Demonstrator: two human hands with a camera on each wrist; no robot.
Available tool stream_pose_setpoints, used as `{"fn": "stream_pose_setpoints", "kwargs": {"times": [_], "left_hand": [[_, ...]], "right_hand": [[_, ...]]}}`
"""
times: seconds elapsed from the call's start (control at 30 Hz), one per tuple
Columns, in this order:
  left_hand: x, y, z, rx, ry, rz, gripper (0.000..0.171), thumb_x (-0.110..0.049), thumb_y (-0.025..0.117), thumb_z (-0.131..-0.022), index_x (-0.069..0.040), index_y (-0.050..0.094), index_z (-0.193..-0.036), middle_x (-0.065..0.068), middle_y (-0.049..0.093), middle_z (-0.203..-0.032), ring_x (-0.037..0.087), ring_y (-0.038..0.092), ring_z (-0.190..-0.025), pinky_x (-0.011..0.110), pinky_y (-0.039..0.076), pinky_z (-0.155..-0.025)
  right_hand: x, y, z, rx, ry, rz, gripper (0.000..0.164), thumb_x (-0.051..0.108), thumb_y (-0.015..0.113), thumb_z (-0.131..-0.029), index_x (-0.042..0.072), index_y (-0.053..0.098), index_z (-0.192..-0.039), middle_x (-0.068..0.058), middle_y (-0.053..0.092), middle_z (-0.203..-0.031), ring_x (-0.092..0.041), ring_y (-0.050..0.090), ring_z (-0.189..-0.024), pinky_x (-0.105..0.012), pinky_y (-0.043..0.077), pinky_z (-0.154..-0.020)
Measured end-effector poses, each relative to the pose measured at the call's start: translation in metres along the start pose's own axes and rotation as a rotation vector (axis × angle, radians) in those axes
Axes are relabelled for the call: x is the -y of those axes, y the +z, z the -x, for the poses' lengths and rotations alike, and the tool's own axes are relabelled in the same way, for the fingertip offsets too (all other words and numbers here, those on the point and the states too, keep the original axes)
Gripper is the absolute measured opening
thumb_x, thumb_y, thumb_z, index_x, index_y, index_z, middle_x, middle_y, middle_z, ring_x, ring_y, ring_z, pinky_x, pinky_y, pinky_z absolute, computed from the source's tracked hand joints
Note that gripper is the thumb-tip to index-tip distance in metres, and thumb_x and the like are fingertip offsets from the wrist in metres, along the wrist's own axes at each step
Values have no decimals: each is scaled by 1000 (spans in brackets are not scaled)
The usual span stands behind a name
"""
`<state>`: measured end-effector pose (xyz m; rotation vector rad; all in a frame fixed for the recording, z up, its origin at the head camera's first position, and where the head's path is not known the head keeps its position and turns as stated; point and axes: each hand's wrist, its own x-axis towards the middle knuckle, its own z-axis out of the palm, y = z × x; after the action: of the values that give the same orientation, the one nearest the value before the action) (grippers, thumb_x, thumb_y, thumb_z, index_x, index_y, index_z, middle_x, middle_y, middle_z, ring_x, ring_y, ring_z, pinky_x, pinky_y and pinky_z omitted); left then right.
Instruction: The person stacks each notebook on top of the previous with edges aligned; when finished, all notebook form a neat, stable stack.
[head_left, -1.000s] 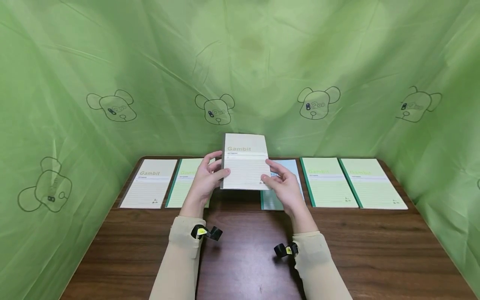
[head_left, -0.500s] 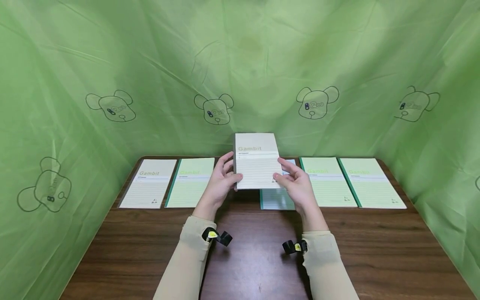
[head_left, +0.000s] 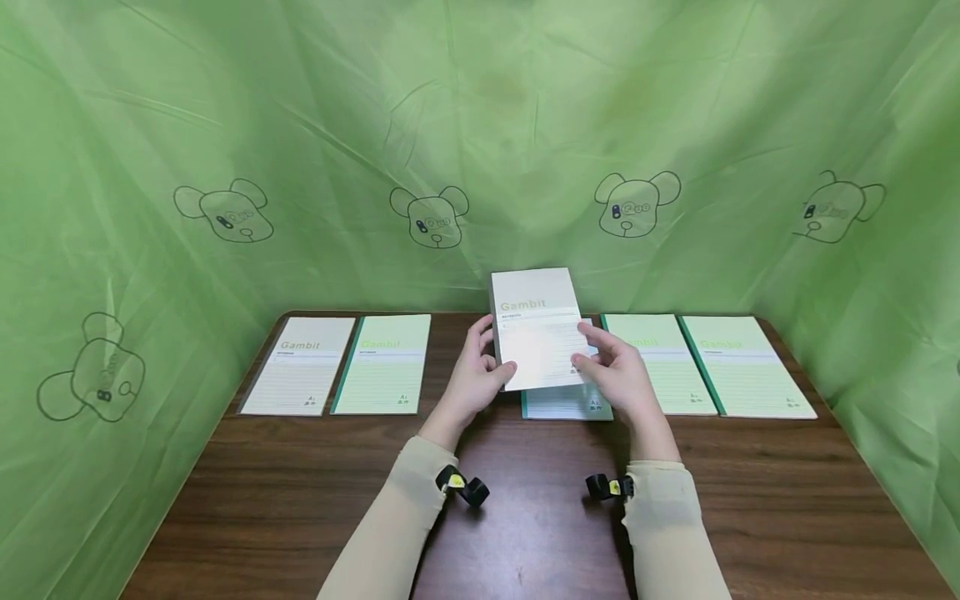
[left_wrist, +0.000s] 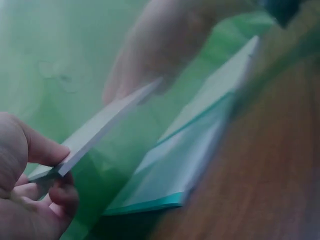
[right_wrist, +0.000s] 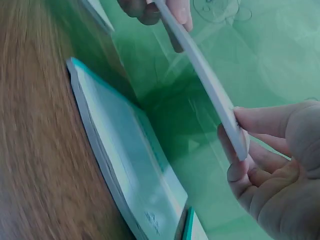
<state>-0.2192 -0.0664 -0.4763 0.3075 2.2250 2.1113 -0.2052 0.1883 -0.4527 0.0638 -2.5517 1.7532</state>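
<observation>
Held up between both hands is a white notebook (head_left: 538,333) with a grey spine and "Gambit" on its cover. My left hand (head_left: 476,375) pinches its lower left side, thumb on the cover and fingers behind. The right hand (head_left: 618,375) grips the opposite edge the same way. Below the held notebook lies a light blue notebook (head_left: 566,404) with a teal spine, partly hidden in the head view. In the right wrist view, a gap shows between the held notebook (right_wrist: 210,80) and the blue notebook (right_wrist: 125,155), which looks thick like a stack.
On the left of the brown table (head_left: 300,500) lie a white notebook (head_left: 296,371) and a pale green notebook (head_left: 382,367). Two more green-spined notebooks, one (head_left: 660,383) partly behind the right hand and another (head_left: 746,367), lie to the right. A green curtain (head_left: 525,125) hangs behind.
Both hands have carried the white notebook to the right, from beside the blue notebook to over it. Its lower edge has come down slightly and it now tilts a little.
</observation>
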Motion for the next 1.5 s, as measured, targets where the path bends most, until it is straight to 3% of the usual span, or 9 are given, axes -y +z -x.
{"fn": "stream_pose_setpoints", "kwargs": {"times": [0.23,0.5,0.73,1.1,1.4,1.5], "left_hand": [[17,14,-2,-21,1,-164,87,1,73,-98,-15,30,-172,19,46,-166,14,64,-75,27,55,-64],[36,21,-6,10,-16,-270,86,-7,79,-97,-16,35,-171,21,50,-163,12,63,-76,28,54,-70],[45,26,-6,47,-18,-295,86,-9,80,-95,-11,36,-169,26,53,-159,11,64,-72,29,55,-70],[47,30,-7,61,-36,-342,85,-12,80,-97,-8,36,-170,21,52,-163,8,62,-72,26,53,-68],[46,30,-6,64,-48,-405,82,-17,80,-98,-6,39,-168,14,57,-161,7,62,-72,27,53,-67],[45,30,-6,62,-58,-413,82,-19,81,-97,-7,41,-168,14,65,-148,8,62,-73,28,53,-67]], "right_hand": [[-13,-13,0,53,24,126,59,13,74,-105,10,55,-161,-26,62,-149,-25,61,-95,-26,51,-71],[-37,-24,-2,80,64,185,54,18,75,-105,10,61,-156,-23,67,-140,-30,64,-107,-30,54,-80],[-47,-33,-1,104,62,239,46,22,74,-107,8,65,-150,-24,70,-138,-39,66,-127,-46,58,-96],[-56,-35,-2,121,128,232,47,25,72,-108,11,64,-152,-25,65,-145,-42,61,-136,-58,55,-105],[-59,-37,-4,116,120,292,49,28,74,-106,10,64,-151,-24,69,-140,-43,66,-126,-52,58,-93],[-58,-38,-4,110,113,308,49,28,75,-106,9,65,-150,-23,71,-137,-41,68,-121,-47,58,-89]]}}
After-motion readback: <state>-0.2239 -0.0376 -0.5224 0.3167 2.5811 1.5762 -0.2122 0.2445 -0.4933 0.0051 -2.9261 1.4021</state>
